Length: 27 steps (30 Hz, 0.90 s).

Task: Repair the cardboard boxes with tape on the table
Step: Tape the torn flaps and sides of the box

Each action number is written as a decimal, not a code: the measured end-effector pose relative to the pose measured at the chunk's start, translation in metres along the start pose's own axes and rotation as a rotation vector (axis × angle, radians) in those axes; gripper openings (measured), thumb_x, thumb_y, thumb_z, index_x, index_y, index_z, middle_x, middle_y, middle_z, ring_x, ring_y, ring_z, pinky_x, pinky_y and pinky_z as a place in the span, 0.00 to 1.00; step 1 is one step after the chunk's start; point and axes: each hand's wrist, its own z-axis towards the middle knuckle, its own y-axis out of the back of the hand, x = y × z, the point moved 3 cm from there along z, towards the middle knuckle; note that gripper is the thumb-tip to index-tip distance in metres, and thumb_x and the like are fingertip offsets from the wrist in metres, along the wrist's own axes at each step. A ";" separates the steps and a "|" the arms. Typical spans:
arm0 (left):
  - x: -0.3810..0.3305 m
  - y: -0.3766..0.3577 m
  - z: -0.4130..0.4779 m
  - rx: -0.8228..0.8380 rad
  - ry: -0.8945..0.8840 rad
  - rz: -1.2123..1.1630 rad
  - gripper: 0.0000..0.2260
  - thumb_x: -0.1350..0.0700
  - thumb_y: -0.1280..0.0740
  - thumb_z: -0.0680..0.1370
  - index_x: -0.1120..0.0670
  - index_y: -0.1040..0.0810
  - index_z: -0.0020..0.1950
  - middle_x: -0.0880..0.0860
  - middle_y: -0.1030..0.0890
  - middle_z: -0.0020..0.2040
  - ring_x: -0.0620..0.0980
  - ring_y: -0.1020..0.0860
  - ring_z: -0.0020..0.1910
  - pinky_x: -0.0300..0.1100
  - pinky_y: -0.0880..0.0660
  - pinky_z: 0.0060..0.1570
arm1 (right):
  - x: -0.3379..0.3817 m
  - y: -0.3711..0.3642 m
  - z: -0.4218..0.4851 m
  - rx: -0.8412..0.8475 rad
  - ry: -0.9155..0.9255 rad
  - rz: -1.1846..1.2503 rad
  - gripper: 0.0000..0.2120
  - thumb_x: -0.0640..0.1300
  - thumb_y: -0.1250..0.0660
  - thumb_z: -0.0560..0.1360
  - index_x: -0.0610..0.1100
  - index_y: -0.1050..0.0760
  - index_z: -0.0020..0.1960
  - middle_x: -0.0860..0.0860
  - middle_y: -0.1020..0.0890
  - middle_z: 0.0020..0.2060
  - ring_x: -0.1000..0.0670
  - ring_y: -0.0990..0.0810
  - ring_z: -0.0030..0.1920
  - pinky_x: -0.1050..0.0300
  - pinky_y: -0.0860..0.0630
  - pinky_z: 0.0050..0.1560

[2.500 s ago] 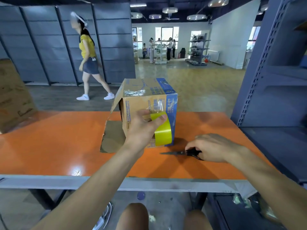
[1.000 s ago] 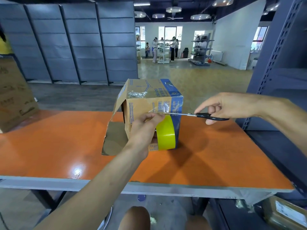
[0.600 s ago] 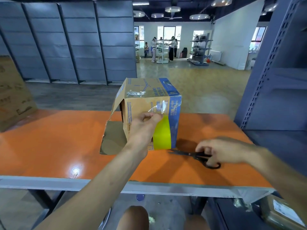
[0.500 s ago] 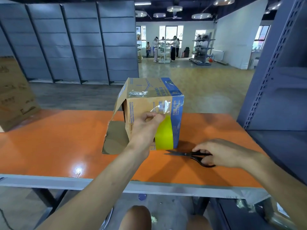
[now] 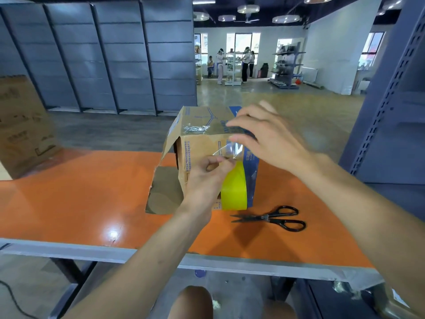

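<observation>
Head view: the box (image 5: 195, 146) stands at the middle of the orange table (image 5: 80, 192), dead ahead at 12 o'clock from you. Its left flap hangs open and another flap lies flat on the table at the box's 7 o'clock. Your left hand (image 5: 204, 180) is curled against the box's front face, holding the yellow roll (image 5: 234, 187) there, with thumb and forefinger pinching at the lower end of a clear strip (image 5: 232, 149) that runs up towards the top edge. Your right hand (image 5: 264, 137) is spread with its fingers straight and holds nothing. It hovers over the top front edge at the box's 1 o'clock. It is blurred, so contact with the strip can't be told. The scissors (image 5: 269, 218) lie on the table at the box's 4 o'clock, blades shut and pointing left. A second carton (image 5: 23, 127) leans at 10 o'clock, at the table's far left.
</observation>
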 end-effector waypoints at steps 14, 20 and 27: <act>0.000 0.006 0.006 0.024 -0.012 0.007 0.17 0.43 0.25 0.67 0.50 0.15 0.50 0.48 0.14 0.49 0.52 0.18 0.56 0.51 0.23 0.60 | 0.000 -0.029 -0.010 -0.161 0.061 -0.044 0.20 0.56 0.37 0.78 0.42 0.21 0.60 0.46 0.21 0.51 0.45 0.31 0.51 0.49 0.31 0.52; -0.006 0.014 0.009 0.072 0.063 0.017 0.09 0.49 0.23 0.68 0.51 0.13 0.45 0.55 0.14 0.48 0.59 0.16 0.53 0.56 0.21 0.57 | -0.001 -0.031 -0.013 -0.163 0.063 -0.068 0.22 0.57 0.35 0.78 0.41 0.22 0.62 0.45 0.22 0.52 0.45 0.32 0.51 0.51 0.34 0.54; 0.012 0.019 -0.004 0.110 0.008 0.089 0.03 0.53 0.25 0.72 0.49 0.15 0.38 0.45 0.15 0.45 0.49 0.20 0.52 0.51 0.27 0.64 | 0.003 -0.035 -0.016 -0.095 0.031 -0.093 0.29 0.63 0.33 0.75 0.42 0.25 0.65 0.47 0.24 0.55 0.44 0.31 0.54 0.50 0.33 0.57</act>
